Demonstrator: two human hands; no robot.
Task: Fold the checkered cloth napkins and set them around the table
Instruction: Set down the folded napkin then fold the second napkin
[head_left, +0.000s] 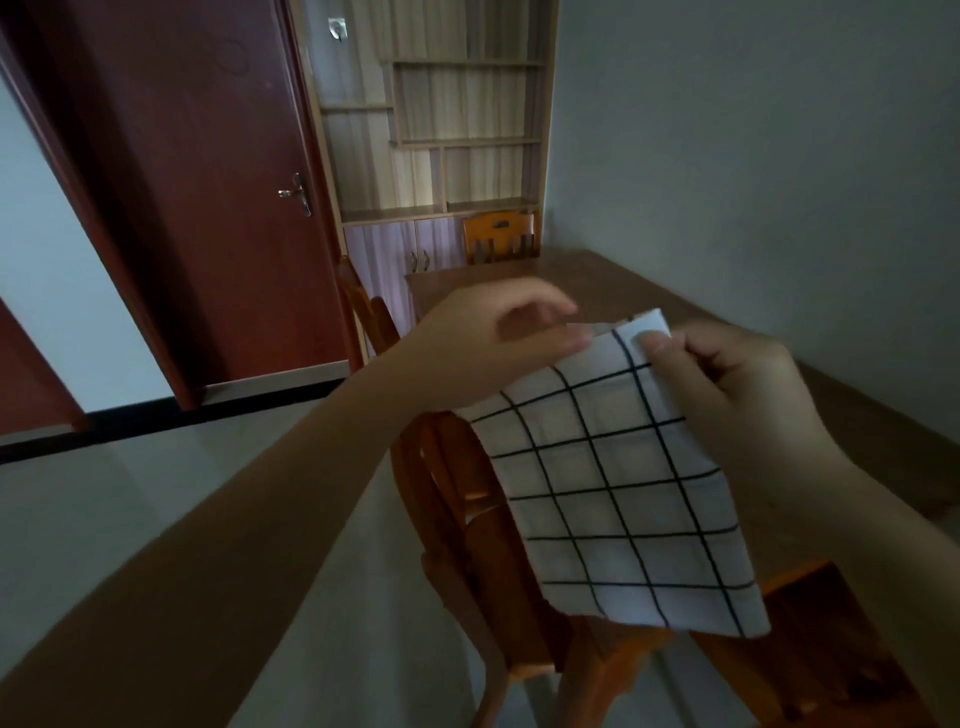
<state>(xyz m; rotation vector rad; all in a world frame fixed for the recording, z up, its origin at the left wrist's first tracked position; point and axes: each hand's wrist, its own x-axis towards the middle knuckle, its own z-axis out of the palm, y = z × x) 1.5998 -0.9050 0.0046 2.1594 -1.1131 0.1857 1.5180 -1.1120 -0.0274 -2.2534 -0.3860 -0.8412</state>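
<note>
Right fingers: the thumb of the right hand (737, 395) is pressed on the top corner of the checkered napkin (623, 493), the other fingers curled behind the cloth, so the corner is pinched.
Left fingers: the left hand (493, 343) is held just left of that same top edge; thumb and fingertips (563, 338) are closed toward the cloth's upper left corner, which seems to be pinched, though motion blur hides the contact.
Napkin: a white cloth with dark grid lines, hung down from both sets of fingers in the air, slanted toward the lower right, apparently doubled into a rectangle.
Below the fingers: an orange wooden chair (467, 545) is seen under and behind the hanging cloth.
Beyond the fingers: the brown worktop (597, 280) is stretched away toward the far wall, with a second chair (498, 236) at its far end and a third (363, 306) at its left side.
Farther out: a shelving cabinet (441, 130) is placed against the back wall, and a dark red door (208, 182) is seen to its left.
</note>
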